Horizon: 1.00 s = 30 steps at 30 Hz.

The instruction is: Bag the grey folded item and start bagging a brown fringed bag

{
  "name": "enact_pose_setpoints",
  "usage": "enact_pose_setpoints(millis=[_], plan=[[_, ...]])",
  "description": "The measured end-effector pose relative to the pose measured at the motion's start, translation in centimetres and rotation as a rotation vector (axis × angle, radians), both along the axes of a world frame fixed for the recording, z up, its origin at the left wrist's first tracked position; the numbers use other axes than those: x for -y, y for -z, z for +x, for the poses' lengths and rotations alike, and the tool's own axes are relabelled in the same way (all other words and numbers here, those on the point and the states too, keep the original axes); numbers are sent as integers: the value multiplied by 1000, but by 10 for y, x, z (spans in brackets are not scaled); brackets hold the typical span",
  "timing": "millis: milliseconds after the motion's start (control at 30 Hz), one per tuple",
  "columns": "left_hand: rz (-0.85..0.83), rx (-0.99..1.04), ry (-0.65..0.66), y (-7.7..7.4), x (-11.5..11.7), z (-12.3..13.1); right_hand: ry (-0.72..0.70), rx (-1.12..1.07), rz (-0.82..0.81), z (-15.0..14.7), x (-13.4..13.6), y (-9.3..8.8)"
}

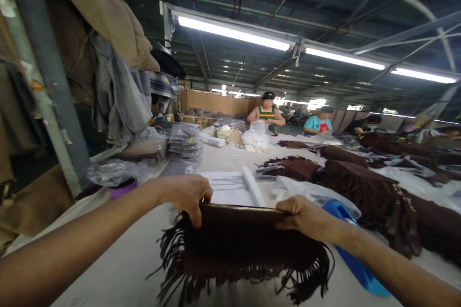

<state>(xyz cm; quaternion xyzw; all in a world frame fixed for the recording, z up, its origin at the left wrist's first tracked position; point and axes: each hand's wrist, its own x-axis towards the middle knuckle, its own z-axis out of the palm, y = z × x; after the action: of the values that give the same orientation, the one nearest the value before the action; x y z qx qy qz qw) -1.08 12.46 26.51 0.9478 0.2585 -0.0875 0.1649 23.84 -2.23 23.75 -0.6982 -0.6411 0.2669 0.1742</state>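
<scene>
A dark brown fringed bag [237, 240] hangs upright between my hands, with a gold zipper along its top edge and fringe falling from its sides and bottom. My left hand [189, 195] pinches the upper left corner, thumb on the near face. At the upper right corner, my right hand [300, 216] grips the bag with thumb and fingers closed. Behind it, white printed paper [226, 187] lies on the table. A blue plastic holder [360, 264] sits beside my right forearm, partly hidden by it.
Brown fringed bags [360, 177] and clear plastic cover the table's right side. Stacked plastic-wrapped packages [184, 141] stand at the back left, near a purple ring-shaped thing [123, 189]. Clothes [115, 81] hang by a metal post [54, 76]. Two people [266, 112] work across the table.
</scene>
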Motion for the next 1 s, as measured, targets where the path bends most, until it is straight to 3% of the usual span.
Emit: enact_pose_setpoints(millis=[133, 267, 500, 600, 700, 867, 1000], plan=[[-219, 45, -41, 21, -2, -7, 22, -210, -122, 7, -1, 3], [-331, 151, -72, 35, -4, -9, -18, -185, -163, 15, 2, -2], [-404, 164, -109, 25, -16, -15, -69, -170, -351, 25, 8, 7], [-405, 172, -135, 19, -22, -23, -86, -180, -338, 25, 7, 10], [-294, 201, -117, 10, -31, -29, -95, -115, -238, 27, 0, 0], [267, 169, -122, -6, -47, -33, -124, 165, 23, 28, -23, -20], [483, 209, -173, -8, -62, -40, -74, 420, 224, 20, -37, -29]])
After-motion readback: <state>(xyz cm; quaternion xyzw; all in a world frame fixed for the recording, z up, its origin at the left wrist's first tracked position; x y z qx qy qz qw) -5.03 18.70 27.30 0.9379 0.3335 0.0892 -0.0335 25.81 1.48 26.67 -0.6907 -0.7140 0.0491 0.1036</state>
